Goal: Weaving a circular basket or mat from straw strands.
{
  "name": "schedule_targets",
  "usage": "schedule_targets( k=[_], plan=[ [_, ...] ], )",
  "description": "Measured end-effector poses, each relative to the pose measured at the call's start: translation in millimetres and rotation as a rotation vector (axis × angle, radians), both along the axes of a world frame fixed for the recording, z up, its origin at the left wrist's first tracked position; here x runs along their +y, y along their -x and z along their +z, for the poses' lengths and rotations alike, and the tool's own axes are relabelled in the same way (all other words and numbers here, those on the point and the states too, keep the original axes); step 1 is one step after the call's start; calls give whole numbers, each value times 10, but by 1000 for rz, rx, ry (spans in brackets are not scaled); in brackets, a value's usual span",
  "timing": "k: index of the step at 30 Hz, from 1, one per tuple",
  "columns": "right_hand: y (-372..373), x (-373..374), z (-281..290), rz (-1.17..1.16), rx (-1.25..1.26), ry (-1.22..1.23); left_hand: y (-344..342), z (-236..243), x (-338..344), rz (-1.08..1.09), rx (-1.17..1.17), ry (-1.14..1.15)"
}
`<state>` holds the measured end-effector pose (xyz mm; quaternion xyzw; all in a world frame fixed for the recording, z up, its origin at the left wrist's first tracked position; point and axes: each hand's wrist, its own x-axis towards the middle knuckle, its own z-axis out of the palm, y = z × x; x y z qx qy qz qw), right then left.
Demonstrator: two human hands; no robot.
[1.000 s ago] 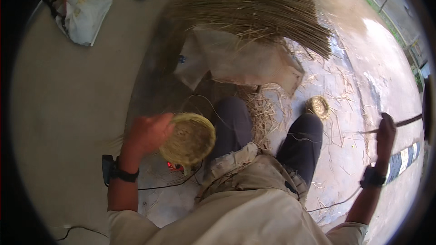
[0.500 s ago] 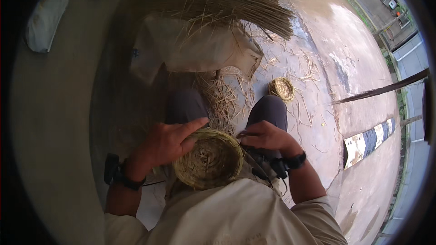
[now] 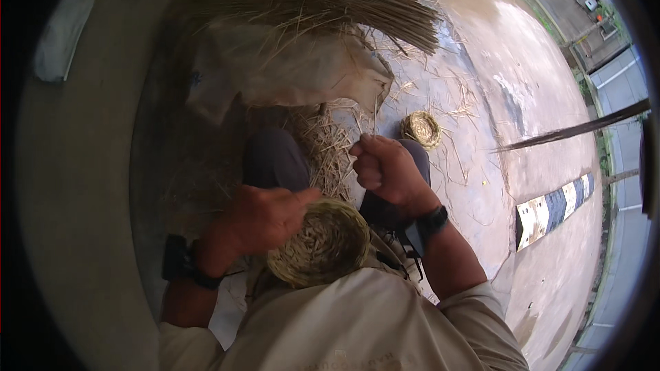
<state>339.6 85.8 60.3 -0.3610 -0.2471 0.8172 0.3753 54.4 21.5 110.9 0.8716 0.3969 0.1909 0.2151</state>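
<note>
A round, shallow basket of coiled straw rests in my lap, its open side facing up. My left hand is closed on the basket's left rim, its index finger reaching along the far edge. Above and beyond the right rim, my right hand is raised over my right knee, thumb and fingers pinched. A thin pale strand of straw sticks up from that pinch; its other end is hidden by the fingers.
A smaller straw basket sits on the floor past my right knee. Loose straw bits lie between my knees. Farther off are a pale sack and a large bundle of stalks. A striped strip lies at right.
My right hand has lifted from beside the basket's rim and moved away from me, up over the right knee. My left hand stays at the left rim.
</note>
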Motion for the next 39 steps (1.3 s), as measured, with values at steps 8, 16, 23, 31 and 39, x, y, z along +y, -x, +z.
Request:
schedule_targets(
  k=[8, 16, 23, 31, 39],
  plan=[
    [-20, -354, 236, -23, -14, 28, 155, -107, -164, 127, 79, 84],
    [621, -39, 439, -44, 151, -602, 27, -78, -161, 105, -35, 13],
    [970, -803, 464, 491, -88, -1510, 199, -249, -182, 136, -146, 92],
    [570, -824, 494, 566, -209, -1440, 160, -189, -119, 247, -77, 292],
    [-1106, -781, 707, -169, -848, -522, 389, -300, -148, 381, -157, 139]
  ],
)
